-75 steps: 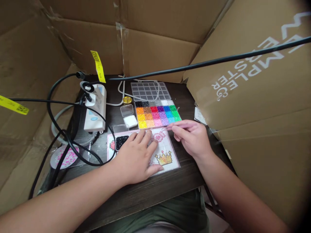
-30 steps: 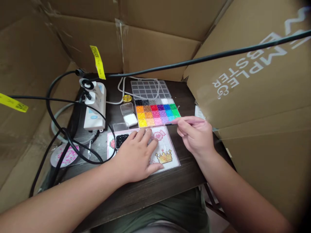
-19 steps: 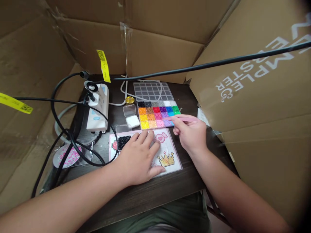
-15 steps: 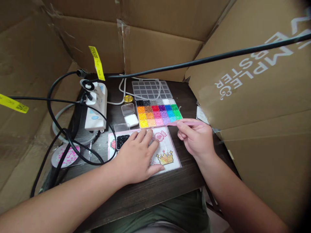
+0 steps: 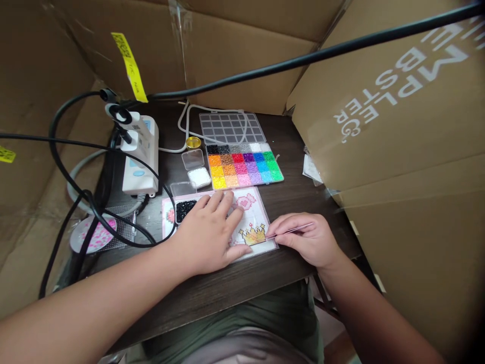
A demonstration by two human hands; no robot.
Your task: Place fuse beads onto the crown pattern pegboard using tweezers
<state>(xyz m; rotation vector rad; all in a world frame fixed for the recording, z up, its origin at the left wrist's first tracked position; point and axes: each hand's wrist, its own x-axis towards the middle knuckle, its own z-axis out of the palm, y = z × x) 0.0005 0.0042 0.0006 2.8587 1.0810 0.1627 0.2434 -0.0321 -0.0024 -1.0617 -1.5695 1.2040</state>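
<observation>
My left hand point(image 5: 210, 230) lies flat with fingers spread over a pattern sheet point(image 5: 261, 207) under a clear pegboard. Beside its fingers sits a small box of black beads point(image 5: 185, 210). Pink tweezers point(image 5: 293, 230) are pinched in my right hand point(image 5: 308, 237), their tip at the right side of the yellow crown design point(image 5: 253, 234). Whether a bead is at the tip is too small to tell. A pink candy design point(image 5: 246, 201) shows above the crown. Behind the sheet stands a sectioned case of coloured beads point(image 5: 244, 168), its lid point(image 5: 233, 128) open.
A box of white beads point(image 5: 199, 177) and a small gold tin point(image 5: 193, 143) stand left of the case. Farther left are a power strip point(image 5: 142, 156), looping black cables point(image 5: 94, 210) and a dish of pink beads point(image 5: 94, 233). Cardboard walls point(image 5: 250, 55) surround the table.
My right hand has brought the tweezers from the front edge of the bead case down to the crown's right side. My left hand stays on the sheet. The whole view has shifted slightly.
</observation>
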